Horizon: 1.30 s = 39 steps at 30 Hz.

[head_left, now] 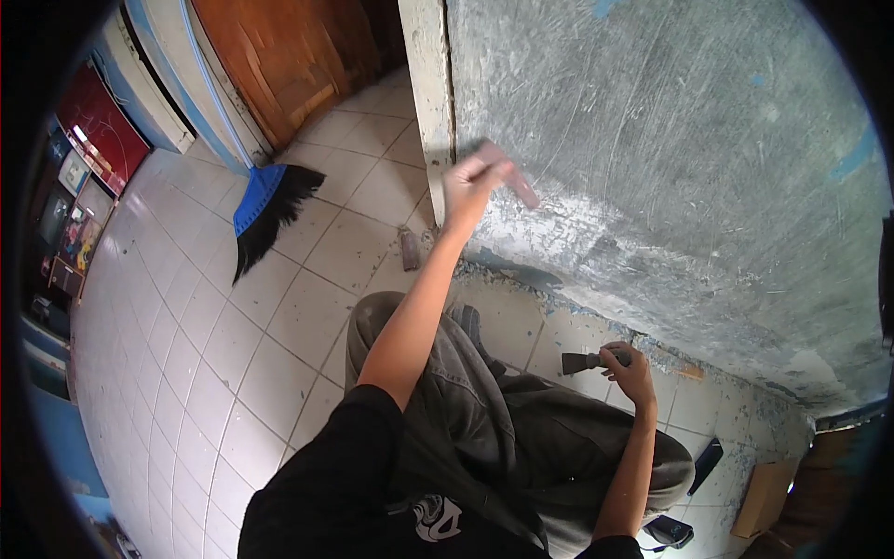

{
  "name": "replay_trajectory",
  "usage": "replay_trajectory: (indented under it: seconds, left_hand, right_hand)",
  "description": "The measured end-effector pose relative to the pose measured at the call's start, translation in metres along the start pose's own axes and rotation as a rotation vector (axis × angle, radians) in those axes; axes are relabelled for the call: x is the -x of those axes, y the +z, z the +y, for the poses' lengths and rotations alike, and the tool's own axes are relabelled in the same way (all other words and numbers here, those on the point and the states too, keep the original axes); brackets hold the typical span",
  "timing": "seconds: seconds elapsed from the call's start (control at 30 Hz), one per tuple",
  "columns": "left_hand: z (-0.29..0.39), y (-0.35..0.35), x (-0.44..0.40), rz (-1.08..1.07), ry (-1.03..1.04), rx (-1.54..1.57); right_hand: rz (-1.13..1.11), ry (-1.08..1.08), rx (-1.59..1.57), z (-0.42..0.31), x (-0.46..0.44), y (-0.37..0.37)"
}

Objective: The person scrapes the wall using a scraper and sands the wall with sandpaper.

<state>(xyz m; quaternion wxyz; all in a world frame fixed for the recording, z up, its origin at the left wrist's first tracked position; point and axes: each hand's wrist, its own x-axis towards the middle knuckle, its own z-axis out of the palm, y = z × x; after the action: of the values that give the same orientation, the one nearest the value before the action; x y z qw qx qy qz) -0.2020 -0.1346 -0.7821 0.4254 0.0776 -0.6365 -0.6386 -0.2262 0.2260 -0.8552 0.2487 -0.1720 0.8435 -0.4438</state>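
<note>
My left hand [472,193], slightly blurred, is closed on a reddish-brown strip that looks like folded sandpaper [523,189]. The strip lies against the lower part of the grey, scuffed wall [652,140], close to its left edge. A whitish rubbed patch shows on the wall just beside it. Lower and to the right, my right hand [633,372] grips the handle of a putty knife [579,362]. Its dark blade points left, above the tiled floor and away from the wall. My folded legs in dark trousers lie between both arms.
A blue broom [259,197] with black bristles leans at the left by a wooden door [279,65]. Another reddish-brown piece [409,250] lies on the tiles. Paint flakes litter the wall's foot. At lower right are a dark phone-like object [706,468] and a cardboard box [765,498].
</note>
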Motion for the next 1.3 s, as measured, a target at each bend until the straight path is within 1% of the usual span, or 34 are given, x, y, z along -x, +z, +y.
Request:
replay_trajectory:
  seconds: [0.03,0.1,0.13,0.2,0.23,0.27,0.33,0.4,0.43,0.47,0.5,0.53,0.57,0.6,0.63,0.67,0.7,0.73,0.77,0.8,0.83,0.87,0.9,0.93,0.97,1.0,1.07,1.1,1.17,1.2,1.27,1.3]
  left_hand:
    - [-0.016,0.003,0.009,0.004,-0.005,0.006]
    - [-0.044,0.009,0.029,-0.256,0.011,-0.319]
    - [-0.041,0.010,0.027,-0.249,0.016,-0.313]
    - [-0.025,0.015,0.018,-0.040,0.054,0.039]
    - [0.013,0.010,0.007,0.045,-0.052,0.166]
    - [0.008,-0.005,-0.008,0.144,0.001,0.077]
    - [-0.006,-0.007,-0.001,0.015,-0.080,0.112]
    - [-0.040,0.005,0.024,-0.230,-0.046,-0.174]
    - [-0.043,0.013,0.035,-0.223,0.031,-0.310]
    - [-0.044,0.009,0.034,-0.253,0.017,-0.382]
    - [-0.045,0.014,0.028,-0.122,0.037,-0.084]
    - [-0.023,0.022,0.022,0.001,0.052,0.213]
    - [0.010,0.012,0.012,0.122,-0.063,0.218]
    - [0.004,-0.004,-0.006,0.153,0.033,0.073]
    - [0.001,-0.002,-0.001,0.104,0.003,0.171]
    - [-0.002,0.004,0.003,0.063,-0.023,0.277]
    - [-0.017,0.003,0.012,-0.131,-0.039,0.080]
    - [-0.035,-0.001,0.027,-0.324,-0.054,-0.122]
    - [-0.038,0.001,0.037,-0.386,-0.079,-0.539]
    - [-0.068,0.006,0.047,-0.313,-0.046,-0.349]
    - [-0.063,0.013,0.049,-0.318,-0.094,-0.222]
    - [-0.052,0.018,0.052,-0.328,-0.144,-0.096]
    - [-0.041,0.021,0.054,-0.329,-0.139,-0.087]
    - [-0.017,0.022,0.057,-0.284,-0.342,0.187]
    - [-0.003,0.022,0.061,-0.234,-0.545,0.461]
    - [-0.009,0.015,0.067,-0.267,-0.600,0.709]
    - [0.002,0.005,0.085,-0.278,-0.635,0.935]
    - [0.008,0.000,0.092,-0.273,-0.626,0.936]
    - [0.023,-0.012,0.105,-0.375,-0.556,1.027]
    - [0.031,-0.016,0.111,-0.368,-0.556,1.030]
    - [0.054,-0.021,0.117,-0.255,-0.594,1.042]
    - [0.051,-0.026,0.118,-0.268,-0.588,1.053]
  right_hand:
    - [-0.006,0.014,-0.039,-0.001,-0.002,0.000]
    - [-0.009,0.023,-0.076,0.002,-0.005,0.002]
    - [-0.056,0.002,-0.092,0.009,-0.008,0.000]
    - [-0.139,-0.038,-0.102,0.023,-0.011,-0.005]
    - [-0.139,-0.015,-0.119,0.026,-0.009,-0.009]
    - [-0.143,0.017,-0.143,0.029,-0.004,-0.008]
    - [-0.161,0.051,-0.131,0.037,-0.002,-0.007]
    - [-0.165,0.057,-0.120,0.042,-0.009,-0.003]
    - [-0.168,0.060,-0.126,0.045,-0.012,0.000]
    - [-0.168,0.055,-0.126,0.046,-0.018,-0.001]
    - [-0.165,0.037,-0.074,0.048,-0.018,-0.001]
    - [-0.154,0.009,-0.149,0.051,-0.013,0.000]
    - [-0.149,0.056,-0.092,0.051,-0.010,-0.003]
    - [-0.150,0.111,-0.042,0.052,-0.006,-0.002]
    - [-0.152,0.118,-0.046,0.055,-0.003,0.001]
    - [-0.202,0.154,0.079,0.058,-0.006,-0.001]
    - [-0.243,0.184,0.198,0.060,-0.010,0.001]
    - [-0.236,0.181,0.197,0.066,-0.014,0.009]
    - [-0.238,0.114,0.416,0.074,-0.022,0.015]
    - [-0.232,0.044,0.641,0.078,-0.028,0.015]
    - [-0.252,0.120,0.654,0.075,-0.028,0.020]
    - [-0.241,0.120,0.661,0.085,-0.031,0.022]
    - [-0.262,0.051,0.749,0.096,-0.032,0.028]
    - [-0.286,-0.019,0.836,0.113,-0.035,0.034]
    - [-0.311,0.019,0.833,0.119,-0.037,0.039]
    - [-0.305,0.018,0.838,0.125,-0.038,0.037]
    - [-0.305,0.032,0.864,0.110,-0.035,0.038]
    - [-0.305,0.024,0.870,0.101,-0.035,0.038]
    - [-0.237,-0.056,0.865,0.089,-0.033,0.042]
    - [-0.198,-0.106,0.900,0.084,-0.032,0.045]
    - [-0.125,-0.131,0.976,0.050,-0.012,0.053]
    - [-0.088,-0.122,1.028,0.041,-0.009,0.056]
